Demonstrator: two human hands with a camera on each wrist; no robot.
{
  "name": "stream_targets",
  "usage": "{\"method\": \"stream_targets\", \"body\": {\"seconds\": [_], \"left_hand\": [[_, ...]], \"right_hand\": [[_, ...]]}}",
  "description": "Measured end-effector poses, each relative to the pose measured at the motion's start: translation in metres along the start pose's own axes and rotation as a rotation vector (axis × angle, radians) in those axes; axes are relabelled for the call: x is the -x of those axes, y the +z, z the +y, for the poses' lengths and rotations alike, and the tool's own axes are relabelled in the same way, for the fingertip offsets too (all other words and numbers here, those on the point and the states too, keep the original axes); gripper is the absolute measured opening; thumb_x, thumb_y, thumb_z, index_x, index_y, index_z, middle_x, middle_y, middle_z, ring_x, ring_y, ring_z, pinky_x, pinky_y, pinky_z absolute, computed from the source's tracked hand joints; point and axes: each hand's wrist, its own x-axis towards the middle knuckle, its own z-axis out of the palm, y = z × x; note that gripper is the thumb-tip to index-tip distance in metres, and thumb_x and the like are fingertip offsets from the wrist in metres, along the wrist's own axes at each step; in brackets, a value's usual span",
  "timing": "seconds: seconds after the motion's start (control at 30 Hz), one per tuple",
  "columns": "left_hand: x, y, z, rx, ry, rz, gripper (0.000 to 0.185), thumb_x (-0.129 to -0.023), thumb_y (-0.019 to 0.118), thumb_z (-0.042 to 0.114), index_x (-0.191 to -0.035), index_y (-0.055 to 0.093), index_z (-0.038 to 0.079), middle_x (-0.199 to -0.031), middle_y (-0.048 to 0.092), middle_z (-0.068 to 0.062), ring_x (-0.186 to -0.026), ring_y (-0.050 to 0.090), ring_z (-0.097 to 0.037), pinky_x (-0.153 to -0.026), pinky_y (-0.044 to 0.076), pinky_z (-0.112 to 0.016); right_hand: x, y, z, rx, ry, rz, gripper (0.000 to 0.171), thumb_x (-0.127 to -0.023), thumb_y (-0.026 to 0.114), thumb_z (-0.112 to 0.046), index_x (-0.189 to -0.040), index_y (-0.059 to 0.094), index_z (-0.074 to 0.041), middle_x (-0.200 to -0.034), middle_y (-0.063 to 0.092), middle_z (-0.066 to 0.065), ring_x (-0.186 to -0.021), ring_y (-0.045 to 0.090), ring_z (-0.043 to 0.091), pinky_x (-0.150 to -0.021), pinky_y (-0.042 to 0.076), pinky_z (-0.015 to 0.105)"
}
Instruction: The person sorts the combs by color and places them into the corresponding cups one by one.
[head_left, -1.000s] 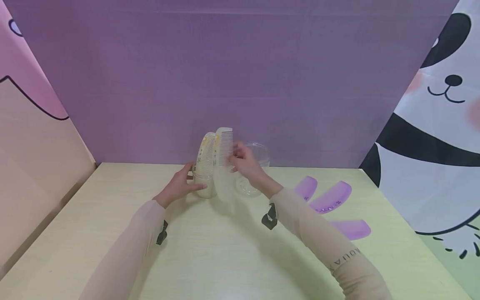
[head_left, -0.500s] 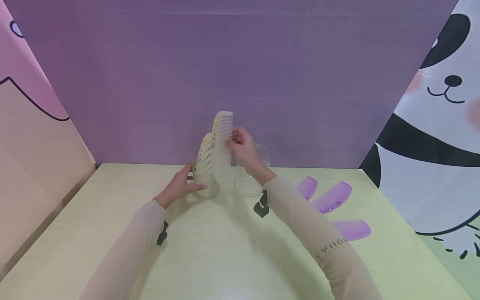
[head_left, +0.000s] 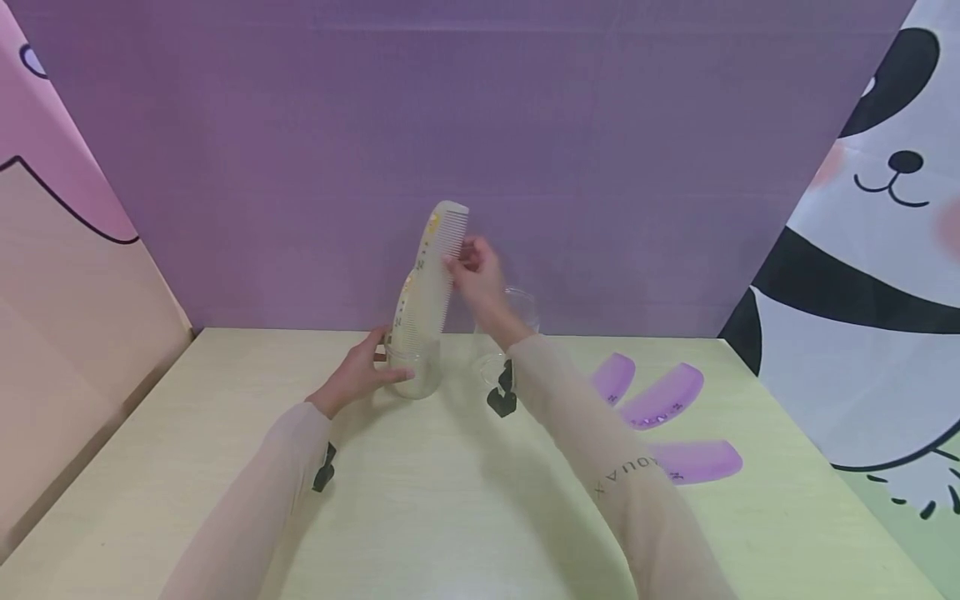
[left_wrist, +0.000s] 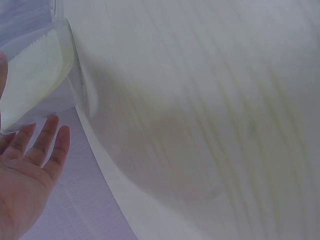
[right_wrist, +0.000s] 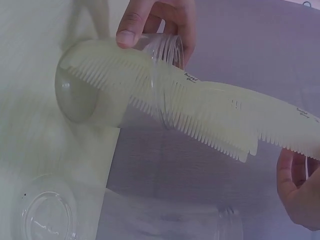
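My left hand (head_left: pixel 362 372) grips a clear plastic jar (head_left: pixel 424 373) standing on the table, thumb in front and fingers behind. One pale yellow comb leans upright in the jar, its back (head_left: pixel 407 312) printed with small marks. My right hand (head_left: pixel 480 279) pinches a second pale comb (head_left: pixel 446 237) by its toothed side. That comb tilts above the jar, its lower end at or just inside the mouth and overlapping the first comb in the right wrist view. In the left wrist view, the left fingers (left_wrist: pixel 47 140) curve beside the jar (left_wrist: pixel 75 70), with a comb end inside.
Another clear jar (head_left: pixel 525 307) stands just right, partly hidden by the right forearm. Three purple combs lie at the table's right: a back one (head_left: pixel 615 377), a middle one (head_left: pixel 666 396) and a front one (head_left: pixel 701 462). A purple backdrop (head_left: pixel 480 125) rises behind the table.
My right hand has lifted its comb from beside the jar, moved slightly left and tilted it over the jar's mouth. The left hand and the jar have stayed in place.
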Motion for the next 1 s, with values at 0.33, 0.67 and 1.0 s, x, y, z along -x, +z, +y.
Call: {"method": "stream_targets", "body": {"seconds": [0.33,0.67,1.0], "left_hand": [[0.001,0.001,0.0,0.003,0.012,0.006,0.084,-0.075,0.075,0.03,-0.141,0.025,0.013,-0.139,0.038,-0.01,-0.118,0.049,-0.036,-0.096,0.046,-0.046],[0.0,0.001,0.0,-0.004,0.025,0.003,0.084,-0.075,0.074,0.031,-0.14,0.025,0.012,-0.138,0.039,-0.011,-0.117,0.049,-0.036,-0.095,0.047,-0.046],[0.0,0.001,0.001,-0.01,0.016,0.002,0.084,-0.075,0.074,0.03,-0.14,0.024,0.011,-0.139,0.038,-0.013,-0.117,0.049,-0.037,-0.097,0.046,-0.046]], "right_hand": [[-0.007,0.014,0.01,-0.012,0.011,-0.015,0.024,-0.086,0.06,-0.003,-0.108,0.05,-0.001,-0.097,0.061,0.014,-0.072,0.053,0.011,-0.057,0.048,0.023],[0.0,0.02,0.03,0.011,0.02,-0.059,0.026,-0.087,0.059,-0.004,-0.111,0.05,-0.002,-0.106,0.06,0.016,-0.08,0.055,0.014,-0.066,0.053,0.028],[0.012,0.023,0.052,0.034,0.059,-0.073,0.027,-0.086,0.06,-0.004,-0.111,0.05,-0.003,-0.105,0.06,0.017,-0.079,0.055,0.013,-0.061,0.051,0.021]]}}
